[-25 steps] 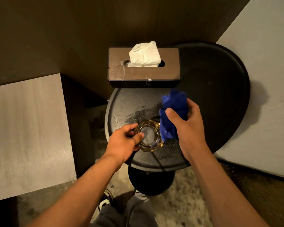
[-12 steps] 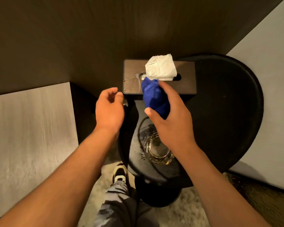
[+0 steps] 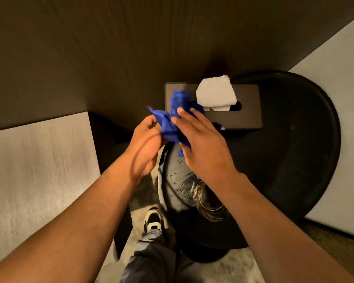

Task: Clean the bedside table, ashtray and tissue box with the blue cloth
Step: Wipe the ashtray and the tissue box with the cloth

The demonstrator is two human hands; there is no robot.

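Obscured items: the left hand (image 3: 145,144) is motion-blurred, so its finger positions are hard to read; it appears curled around the near left edge of the blue cloth (image 3: 173,119), though the firmness of the hold cannot be confirmed. The right hand (image 3: 202,148) lies over the cloth with fingers extended and nearly flat, the thumb beneath pinching the fabric. The cloth is bunched between both hands, its upper fold overlapping the left end of the tissue box (image 3: 241,119); whether it touches the lid cannot be determined. The right forearm covers most of the ashtray (image 3: 207,203), leaving only part of its glass rim showing, smeared by blur. The box's left front corner is hidden behind the cloth and fingers.

Surface and room: a round black bedside table (image 3: 294,160) with a raised rim stands against a dark wood-grain wall (image 3: 131,48). Its near left top shows pale streaks and scuff marks. The tissue box sits at the table's far edge, a white tissue (image 3: 215,92) standing up out of its slot. The ashtray rests near the table's front edge. Pale flat panels lie at far left (image 3: 39,160) and far right (image 3: 345,99). Below, a carpeted floor, one shoe (image 3: 152,219) and a grey trouser leg (image 3: 151,260) are visible.

Count: two hands, one cloth, one tissue box, one tissue, one ashtray, one table, one shoe.
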